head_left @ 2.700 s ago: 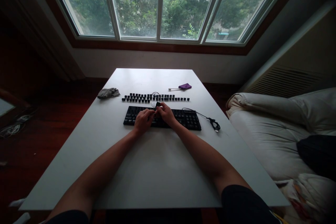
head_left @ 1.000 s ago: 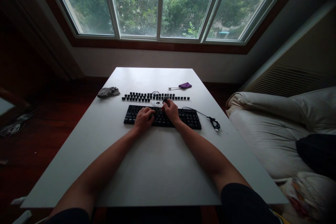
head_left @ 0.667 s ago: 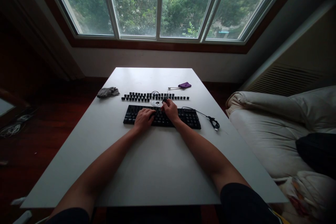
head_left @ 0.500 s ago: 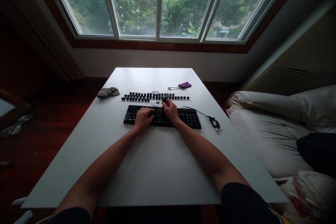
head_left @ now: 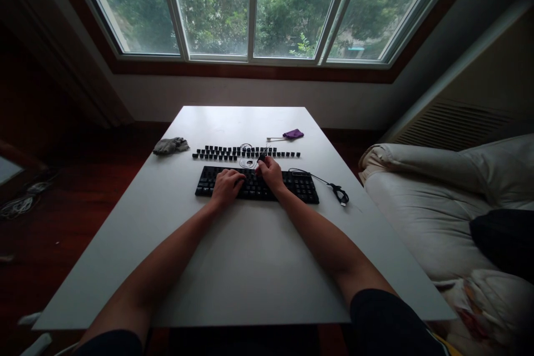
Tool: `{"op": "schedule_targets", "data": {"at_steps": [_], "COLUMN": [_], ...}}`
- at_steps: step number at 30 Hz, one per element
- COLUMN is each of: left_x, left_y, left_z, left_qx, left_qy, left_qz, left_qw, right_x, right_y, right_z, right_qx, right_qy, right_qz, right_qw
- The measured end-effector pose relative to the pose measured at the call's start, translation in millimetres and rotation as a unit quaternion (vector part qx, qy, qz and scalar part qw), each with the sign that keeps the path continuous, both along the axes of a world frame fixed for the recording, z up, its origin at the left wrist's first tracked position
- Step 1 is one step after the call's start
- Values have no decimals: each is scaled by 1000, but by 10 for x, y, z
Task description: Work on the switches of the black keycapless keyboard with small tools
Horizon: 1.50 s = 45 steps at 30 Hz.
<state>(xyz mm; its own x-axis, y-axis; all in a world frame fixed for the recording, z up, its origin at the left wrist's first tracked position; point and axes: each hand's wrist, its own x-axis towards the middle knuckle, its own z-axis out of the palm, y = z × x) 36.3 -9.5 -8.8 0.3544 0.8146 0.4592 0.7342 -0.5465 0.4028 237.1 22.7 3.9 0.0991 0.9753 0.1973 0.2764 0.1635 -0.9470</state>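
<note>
Black keyboard lies beneath both hands on the white table.

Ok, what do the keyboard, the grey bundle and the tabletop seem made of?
Keyboard: probably black plastic, low-sheen, with uniform moulded-looking keys.
Grey bundle: likely dull fabric, given its soft, crumpled folds.
Tabletop: smooth, white, slightly glossy, brightening toward the window; perhaps laminate or painted board.

left hand on keyboard | right hand holds dark object | keycaps beyond
</note>
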Motion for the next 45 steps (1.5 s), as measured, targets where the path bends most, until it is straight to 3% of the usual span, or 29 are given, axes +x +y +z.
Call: {"op": "schedule_targets", "data": {"at_steps": [8,27,45], "left_x": [-11,25,33], "left_y": [13,-22,12], "left_z": [-30,4,-62], "left_qx": [1,-15,-8], "left_qy": [9,-6,14], "left_qz": [32,12,22], "left_qw": [999,1000,1000], "right_x": [6,-1,12], "right_y": [12,20,147], "right_z": [-10,-14,-246], "right_qx": [0,-3,20], "right_qy": [5,1,0], "right_qz": [3,10,4], "right_qw": [1000,1000,1000]}}
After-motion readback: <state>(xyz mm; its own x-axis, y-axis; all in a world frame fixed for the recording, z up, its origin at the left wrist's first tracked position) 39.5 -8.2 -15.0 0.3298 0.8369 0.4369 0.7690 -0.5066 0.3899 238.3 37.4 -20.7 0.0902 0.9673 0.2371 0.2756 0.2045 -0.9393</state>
